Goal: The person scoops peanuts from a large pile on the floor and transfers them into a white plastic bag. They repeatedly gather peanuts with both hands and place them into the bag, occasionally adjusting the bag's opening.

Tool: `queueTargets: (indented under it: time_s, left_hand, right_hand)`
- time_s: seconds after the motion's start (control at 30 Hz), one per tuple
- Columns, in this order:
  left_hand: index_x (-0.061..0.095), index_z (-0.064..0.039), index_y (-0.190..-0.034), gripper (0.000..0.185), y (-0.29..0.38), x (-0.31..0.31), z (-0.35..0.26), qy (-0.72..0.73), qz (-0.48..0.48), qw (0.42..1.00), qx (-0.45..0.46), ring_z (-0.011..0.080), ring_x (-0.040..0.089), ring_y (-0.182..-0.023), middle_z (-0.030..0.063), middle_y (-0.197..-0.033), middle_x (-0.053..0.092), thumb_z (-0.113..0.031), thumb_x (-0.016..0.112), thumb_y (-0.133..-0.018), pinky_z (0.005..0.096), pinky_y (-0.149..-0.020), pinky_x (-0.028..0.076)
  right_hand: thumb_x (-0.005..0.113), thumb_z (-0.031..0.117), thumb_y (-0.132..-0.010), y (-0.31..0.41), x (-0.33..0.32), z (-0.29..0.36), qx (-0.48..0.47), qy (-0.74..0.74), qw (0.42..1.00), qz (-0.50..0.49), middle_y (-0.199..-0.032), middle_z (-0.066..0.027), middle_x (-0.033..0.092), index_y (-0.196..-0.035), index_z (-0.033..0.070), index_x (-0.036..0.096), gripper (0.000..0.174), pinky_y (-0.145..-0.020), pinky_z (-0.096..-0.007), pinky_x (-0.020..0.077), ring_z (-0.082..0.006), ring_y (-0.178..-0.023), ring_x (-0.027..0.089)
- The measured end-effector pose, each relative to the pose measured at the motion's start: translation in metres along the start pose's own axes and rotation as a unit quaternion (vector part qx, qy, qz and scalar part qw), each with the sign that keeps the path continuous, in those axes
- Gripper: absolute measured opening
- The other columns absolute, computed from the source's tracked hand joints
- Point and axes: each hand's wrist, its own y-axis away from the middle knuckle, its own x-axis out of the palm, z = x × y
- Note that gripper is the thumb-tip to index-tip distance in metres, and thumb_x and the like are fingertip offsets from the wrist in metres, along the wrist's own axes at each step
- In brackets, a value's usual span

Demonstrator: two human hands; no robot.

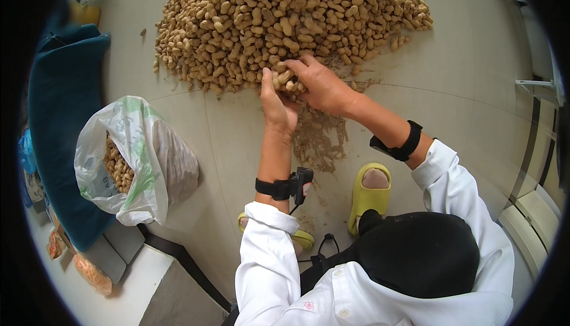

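A large heap of unshelled peanuts [285, 18] lies on the tiled floor in front of me. At its near edge, my left hand [278, 107] is cupped with its palm up, cradling a small handful of peanuts [287, 81]. Over that handful bends my right hand [323, 85], its thumb and fingers touching the peanuts from above. Whether the right fingers pinch a single nut is hidden. Left of my hands stands a white plastic bag [147, 161] with green print, its mouth gaping and peanuts showing inside.
Brown soil and debris [318, 139] streak the floor below my hands. Yellow slippers [369, 192] are on my feet. A teal cushion [67, 125] runs along the left, with a packet of orange snacks [92, 275] near it. A white-framed glass door [530, 210] borders the right.
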Motion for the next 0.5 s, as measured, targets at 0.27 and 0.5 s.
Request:
queueTargets:
  time_s: [0.27, 0.5]
  left_hand:
    - [0.064, -0.006, -0.103, 0.028, -0.002, -0.004, 0.0, 0.255, 0.005, 0.963, -0.089, 0.0249, 0.067, -0.089, 0.0084, -0.096, 0.069, -0.031, 0.053, -0.094, 0.0409, -0.079, 0.058]
    - [0.068, -0.01, -0.096, 0.023, 0.005, -0.002, -0.009, 0.383, 0.098, 0.903, -0.169, 0.0298, 0.064, -0.096, 0.0094, -0.101, 0.067, -0.029, 0.062, -0.085, 0.0475, -0.071, 0.062]
  right_hand:
    - [0.064, -0.007, -0.078, 0.028, -0.02, 0.049, -0.057, 0.033, 0.998, -0.012, -0.134, -0.0216, 0.051, -0.14, 0.001, 0.043, 0.066, -0.088, -0.0396, 0.0541, -0.0387, -0.107, 0.062]
    - [0.065, 0.004, -0.084, 0.048, -0.061, 0.037, -0.012, -0.226, 0.962, -0.152, -0.113, -0.019, 0.065, -0.12, -0.003, 0.061, 0.037, -0.088, -0.0343, 0.0549, -0.0263, -0.1, 0.068]
